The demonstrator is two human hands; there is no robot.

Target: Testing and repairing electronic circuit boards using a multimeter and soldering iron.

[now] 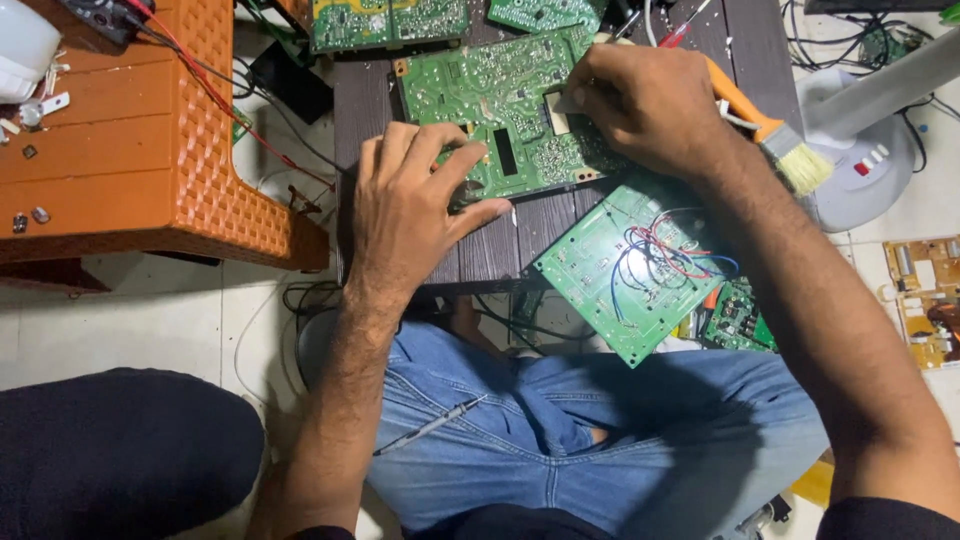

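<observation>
Green circuit board (500,120) lies flat on my small dark table (490,250), in the upper middle of the frame. My left hand (405,215) rests on the board's lower left corner, with fingers spread out and the thumb pressed on its bottom edge. My right hand (645,105) sits on the board's right side, with fingers curled in tight. I cannot tell if they pinch anything. A brush (770,135) with an orange handle and pale bristles pokes out from under my right wrist, toward the right of the frame.

A second green board (625,275) with red, blue and black wires lies tilted over the table's lower right corner, just beside the first board. A smaller green board (738,320) peeks out next to it. More green boards (385,22) lie at the top edge of the frame.

An orange plastic stool (140,150) stands in the upper left. A thin probe (430,427) lies on my blue jeans (600,440) at the bottom. A yellow board (925,295) lies on the floor at the right edge.
</observation>
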